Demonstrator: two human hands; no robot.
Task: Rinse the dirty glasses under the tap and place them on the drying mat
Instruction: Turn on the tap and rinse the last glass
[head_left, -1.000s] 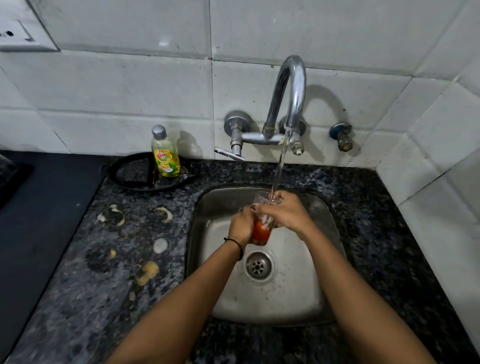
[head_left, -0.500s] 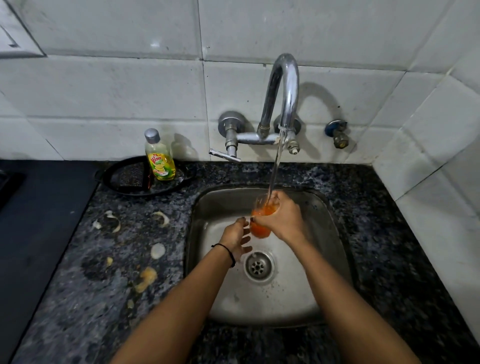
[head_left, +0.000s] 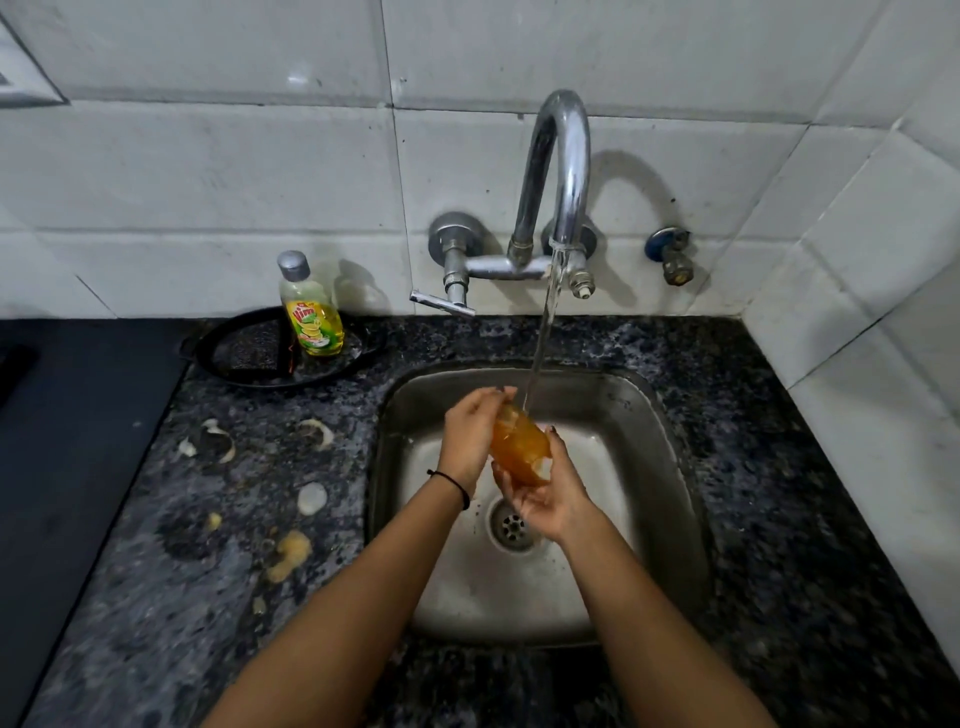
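Glass (head_left: 519, 451), orange-tinted and tilted, clasped between left hand (head_left: 470, 441) and right hand (head_left: 550, 493).

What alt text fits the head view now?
Two bare hands, the left hand and the right hand, hold a tilted glass of orange liquid over a steel sink, beside the tap stream. A dish soap bottle stands on a black tray on the speckled counter.

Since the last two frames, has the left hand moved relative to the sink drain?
Yes. The left hand has gone up from beside the drain toward the tap, now gripping the top of the glass.
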